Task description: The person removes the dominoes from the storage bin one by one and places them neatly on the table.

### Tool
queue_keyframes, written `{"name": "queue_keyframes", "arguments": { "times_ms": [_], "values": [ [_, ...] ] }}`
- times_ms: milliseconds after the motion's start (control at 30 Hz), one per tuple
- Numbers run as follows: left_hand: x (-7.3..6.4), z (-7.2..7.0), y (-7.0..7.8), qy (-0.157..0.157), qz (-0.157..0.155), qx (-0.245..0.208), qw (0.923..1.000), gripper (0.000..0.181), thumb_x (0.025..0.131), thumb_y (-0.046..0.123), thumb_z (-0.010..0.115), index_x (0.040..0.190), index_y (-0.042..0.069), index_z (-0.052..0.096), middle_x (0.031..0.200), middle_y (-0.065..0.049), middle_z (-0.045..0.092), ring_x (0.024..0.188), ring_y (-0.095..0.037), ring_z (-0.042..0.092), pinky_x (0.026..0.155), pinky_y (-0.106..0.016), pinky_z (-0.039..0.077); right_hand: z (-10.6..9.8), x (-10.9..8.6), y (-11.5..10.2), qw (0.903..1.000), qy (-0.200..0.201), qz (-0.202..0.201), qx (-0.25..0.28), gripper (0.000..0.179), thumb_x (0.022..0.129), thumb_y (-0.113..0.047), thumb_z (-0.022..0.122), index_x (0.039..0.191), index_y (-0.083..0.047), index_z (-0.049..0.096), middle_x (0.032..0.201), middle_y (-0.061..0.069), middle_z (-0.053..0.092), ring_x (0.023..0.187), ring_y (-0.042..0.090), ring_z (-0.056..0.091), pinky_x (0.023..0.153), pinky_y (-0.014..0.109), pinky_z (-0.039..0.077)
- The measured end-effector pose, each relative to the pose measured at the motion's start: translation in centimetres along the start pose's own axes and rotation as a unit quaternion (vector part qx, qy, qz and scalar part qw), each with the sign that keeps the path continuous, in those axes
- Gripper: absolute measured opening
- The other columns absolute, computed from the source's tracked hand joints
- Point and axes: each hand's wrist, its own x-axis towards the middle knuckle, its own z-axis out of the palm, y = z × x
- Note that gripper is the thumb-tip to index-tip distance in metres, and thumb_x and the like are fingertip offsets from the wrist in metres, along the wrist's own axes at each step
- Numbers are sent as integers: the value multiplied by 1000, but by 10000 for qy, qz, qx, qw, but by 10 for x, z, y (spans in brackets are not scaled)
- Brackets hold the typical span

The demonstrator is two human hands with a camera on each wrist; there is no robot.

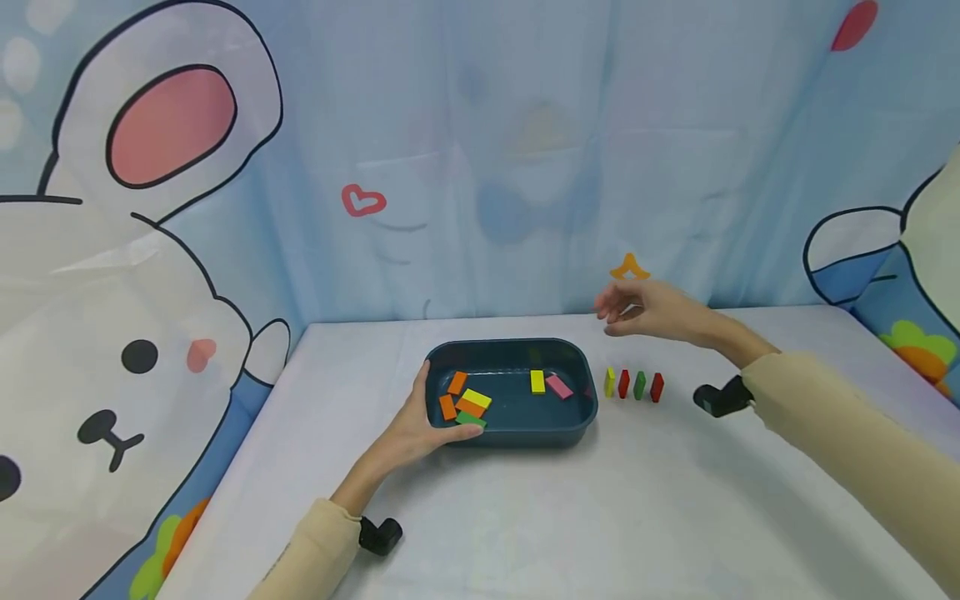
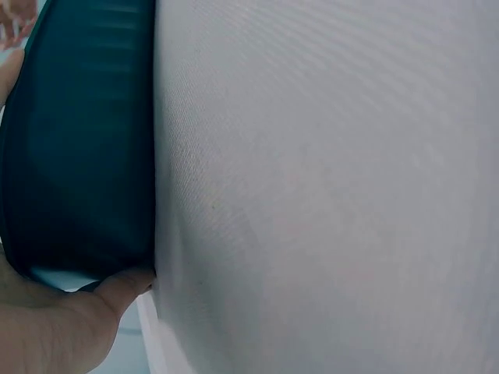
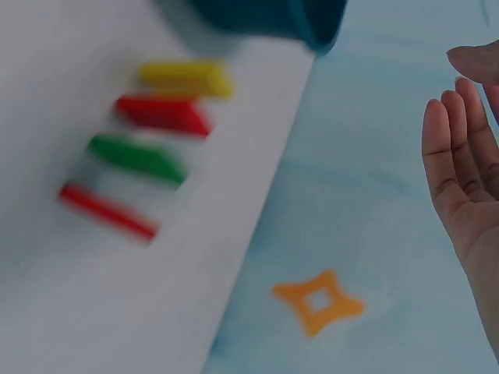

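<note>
A dark teal tray (image 1: pixel 517 437) rests on the table, with my left hand (image 1: pixel 420 425) gripping its left end, thumb over the near rim. In the left wrist view, the left fingers (image 2: pixel 117 292) curl against the tray wall (image 2: pixel 86 156). Inside lie orange blocks (image 1: pixel 457 382), a yellow block (image 1: pixel 537 382), a pink block (image 1: pixel 558 386) and a green block (image 1: pixel 471 421). Right of the tray, yellow (image 1: pixel 610 382), red (image 1: pixel 624 383), green (image 1: pixel 640 385) and red (image 1: pixel 657 387) dominoes stand on edge in a row. My right hand (image 1: pixel 648 310) hovers behind them, fingers loosely bent, nothing visible in it.
A white cloth (image 1: pixel 525 525) covers the table. Behind its far edge hangs a light blue curtain (image 1: pixel 450 250) with cartoon prints. Black wrist mounts (image 1: pixel 379 536) stick out near both sleeves.
</note>
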Motion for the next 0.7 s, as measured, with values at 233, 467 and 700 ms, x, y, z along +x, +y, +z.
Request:
{"name": "queue_keyframes", "arguments": {
  "times_ms": [233, 467, 700],
  "values": [
    [0, -4, -2, 38, -18, -98, 9999, 137, 77, 59, 88, 169, 12, -2, 172, -21, 17, 152, -41, 30, 120, -66, 30, 39, 59, -45, 9944, -863, -579, -210, 21, 95, 2, 71, 115, 1, 69, 111, 13, 67, 98, 26, 67, 88, 37, 60],
    [2, -5, -1, -115, 190, -270, 9994, 134, 80, 54, 88, 169, 12, -4, 169, -19, 26, 146, -38, 38, 120, -63, 31, 84, 99, -69, 9837, -1646, -467, -553, 23, 94, 4, 69, 116, 8, 69, 116, 23, 69, 101, 29, 69, 89, 39, 61],
    [2, -2, -2, -156, 100, -287, 9994, 132, 82, 49, 88, 168, 11, -5, 165, -22, 31, 144, -38, 41, 120, -61, 32, 130, 121, -78, 9628, -2481, 604, -888, 34, 95, -5, 72, 126, 8, 69, 123, 18, 71, 99, 23, 71, 89, 33, 61]
  ]
}}
